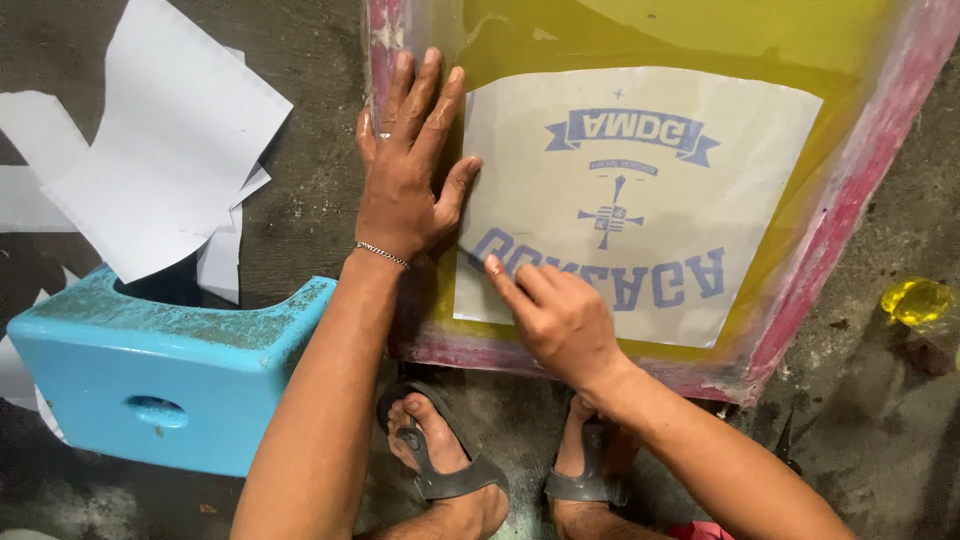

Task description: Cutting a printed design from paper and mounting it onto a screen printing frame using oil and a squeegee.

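Left hand (402,170) is lying flat with its 5 fingers spread, pressing on the yellow mesh of the printing screen (850,190) at the left edge of the white stencil sheet (640,200). Right hand (555,315) is loosely curled, gripping nothing, with 1 fingertip touching the sheet's lower left corner. The screen's top is being cut off by the view, and the hands are hiding part of the blue design. A blue stool (160,380) is sitting just left.
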